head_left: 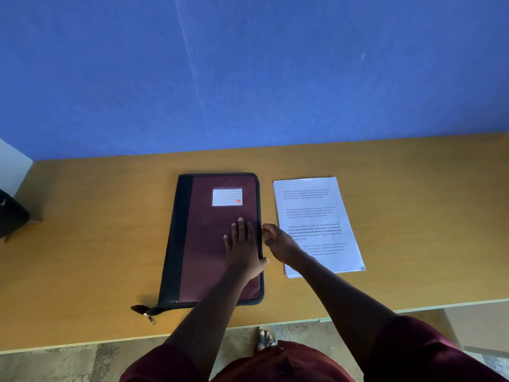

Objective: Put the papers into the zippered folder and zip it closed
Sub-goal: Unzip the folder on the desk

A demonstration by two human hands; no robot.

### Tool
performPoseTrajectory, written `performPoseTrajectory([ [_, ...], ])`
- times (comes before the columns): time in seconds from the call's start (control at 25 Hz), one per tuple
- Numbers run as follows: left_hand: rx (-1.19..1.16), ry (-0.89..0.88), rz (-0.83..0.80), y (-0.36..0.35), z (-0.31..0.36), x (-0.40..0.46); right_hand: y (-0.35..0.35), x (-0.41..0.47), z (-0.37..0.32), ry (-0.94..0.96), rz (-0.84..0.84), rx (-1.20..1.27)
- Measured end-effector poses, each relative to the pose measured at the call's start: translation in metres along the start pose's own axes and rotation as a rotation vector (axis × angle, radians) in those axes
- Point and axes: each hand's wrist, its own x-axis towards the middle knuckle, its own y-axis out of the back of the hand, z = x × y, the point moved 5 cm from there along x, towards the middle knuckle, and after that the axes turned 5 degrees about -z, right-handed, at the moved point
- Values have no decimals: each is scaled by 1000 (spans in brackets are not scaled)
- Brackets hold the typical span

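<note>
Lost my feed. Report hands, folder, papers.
Left hand flat on folder. Right hand pinching at its right edge. Papers stacked on table beside it, not in. Nothing blocking.

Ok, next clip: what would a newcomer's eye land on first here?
The maroon zippered folder lying shut mid-table, with the left hand flat on its cover. Just to its right sits the white stack of papers, and the right hand reaches in at the folder's right edge. Behind it all, a vivid blue wall.
</note>
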Motion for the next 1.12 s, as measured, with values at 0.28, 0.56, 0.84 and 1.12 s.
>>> performPoseTrajectory([
  [0.28,96,-55,6,9,12,-4,3,-1,-8,39,-21,19],
  [0.56,104,-50,-33,44,24,-24,6,-3,-10,-12,-38,111],
  [0.84,107,-20,113,115,23,-57,0,-4,-18,-13,-80,-97],
  [1.12,69,-31,329,199,-19,-86,-19,-8,-27,-63,-25,-292],
])
